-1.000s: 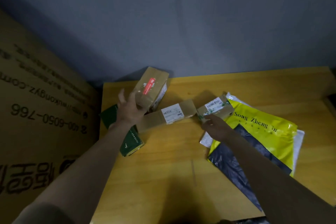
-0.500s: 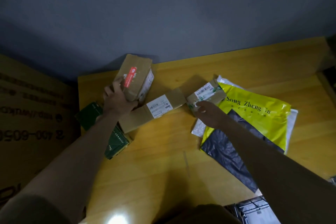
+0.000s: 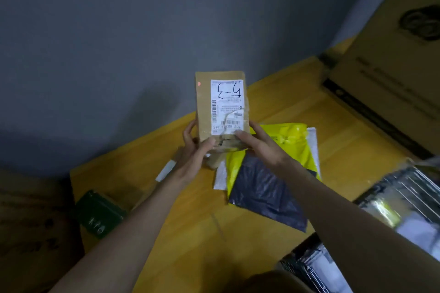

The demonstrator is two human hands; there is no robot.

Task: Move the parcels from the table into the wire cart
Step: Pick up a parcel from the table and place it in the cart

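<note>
Both hands have lifted a brown box (image 3: 221,107) off the table (image 3: 281,107); earlier each touched a separate parcel. Left hand (image 3: 194,152) and right hand (image 3: 258,144) grip its lower end, upright above the yellow bag (image 3: 289,139).

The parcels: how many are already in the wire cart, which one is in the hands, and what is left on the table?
Done: the wire cart at lower right already holds wrapped items, count unclear. In hand: the left hand and right hand hold the brown box upright above the table. Left: the yellow mailer, dark mailer, green box, and a white mailer underneath.
</note>
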